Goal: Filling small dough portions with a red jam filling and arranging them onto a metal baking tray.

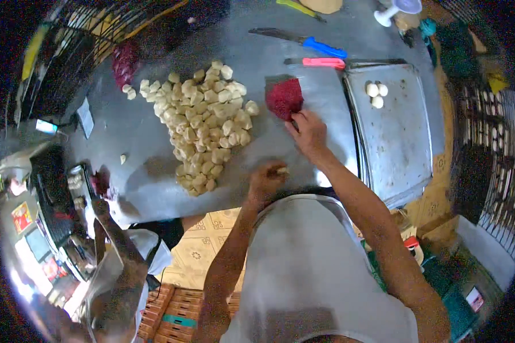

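Note:
My left hand (266, 182) is closed near the table's front edge, its fingers curled round a small pale dough piece (284, 170) that shows only in part. Farther out, my right hand (309, 132) reaches to a dark red lump of paste (284, 98). Its thumb and fingers pinch at the lump's near edge; whether a bit has come loose is hidden. Left of the lump spreads a large pile of pale dough pieces (203, 120). Three round white dough balls (377, 102) sit together toward the far end of a metal tray (396, 154) on the right.
Beyond the paste lie a blue-handled knife (324, 48) and a pink-handled knife (323, 63). Another person's arm (117, 231) works at the table's left, beside more red paste (100, 182). A dark red bag (124, 64) stands far left. A rack of trays (492, 134) is at right.

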